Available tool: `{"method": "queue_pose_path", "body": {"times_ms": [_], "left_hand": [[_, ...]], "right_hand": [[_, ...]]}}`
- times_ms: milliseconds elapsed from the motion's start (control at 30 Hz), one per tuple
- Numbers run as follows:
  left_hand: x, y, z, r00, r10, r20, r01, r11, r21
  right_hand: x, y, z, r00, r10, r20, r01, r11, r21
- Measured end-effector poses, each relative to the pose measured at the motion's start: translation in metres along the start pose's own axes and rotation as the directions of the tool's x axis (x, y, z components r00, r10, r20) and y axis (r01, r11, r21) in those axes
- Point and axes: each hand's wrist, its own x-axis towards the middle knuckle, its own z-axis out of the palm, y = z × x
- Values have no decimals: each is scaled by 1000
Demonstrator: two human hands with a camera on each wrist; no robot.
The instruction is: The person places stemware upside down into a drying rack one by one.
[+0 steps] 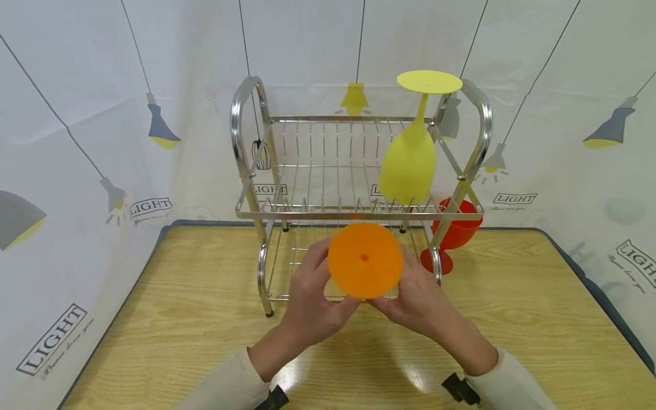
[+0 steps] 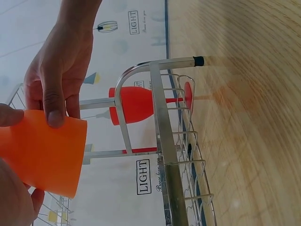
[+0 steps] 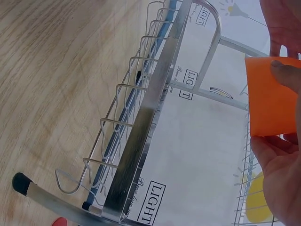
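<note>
Between my two hands is an orange goblet (image 1: pixel 365 259), foot toward the head camera and its bowl (image 2: pixel 51 153) rim-down in the left wrist view. My left hand (image 1: pixel 320 290) grips it from the left side, thumb near the foot's lower edge. From the right, my right hand (image 1: pixel 417 290) holds the same goblet with fingers and thumb around it. In the head view it overlaps the lower front of a two-tier metal dish rack (image 1: pixel 359 216). Upside down on the rack's upper tier, at the right, stands a yellow goblet (image 1: pixel 410 162).
A red goblet (image 1: pixel 461 225) stands upright on the wooden table (image 1: pixel 512 307), beside the rack's right legs. The lower wire tier (image 1: pixel 282 267) lies behind my hands. A printed cloth (image 1: pixel 154 171) hangs around the table's back and sides.
</note>
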Motion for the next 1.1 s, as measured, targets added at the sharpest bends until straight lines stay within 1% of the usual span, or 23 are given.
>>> {"method": "queue_pose_path", "body": {"times_ms": [100, 200, 367, 533, 633, 733, 800, 967, 1100], "left_hand": [[0, 0, 0, 1000, -5, 5, 5, 1000, 2], [0, 0, 0, 1000, -6, 10, 6, 1000, 5], [0, 1, -2, 1000, -11, 17, 12, 1000, -2], [1, 2, -3, 1000, -12, 17, 13, 1000, -18], [1, 2, -5, 1000, -5, 20, 6, 999, -46], [0, 2, -7, 1000, -1, 20, 2, 999, -53], [0, 1, -10, 1000, -3, 23, 4, 999, -44], [-3, -2, -15, 999, -19, 32, 19, 1000, -12], [-7, -7, -19, 999, -24, 25, 22, 998, 53]], "right_hand": [[0, 0, 1, 1000, -27, -10, 27, 1000, 6], [1, 0, 1, 999, -34, -9, 34, 999, 22], [1, -2, -2, 1000, -13, 7, 12, 999, 44], [2, -4, -4, 1000, 8, 6, -9, 999, 44], [3, -5, -7, 1000, 9, 4, -9, 998, 58], [5, -5, -12, 1000, 3, -3, -2, 997, 77], [6, -6, -15, 1000, 3, -9, -2, 995, 96], [5, -10, -26, 999, 13, -29, -10, 995, 99], [2, -13, -33, 1000, 10, -27, -7, 994, 108]]}}
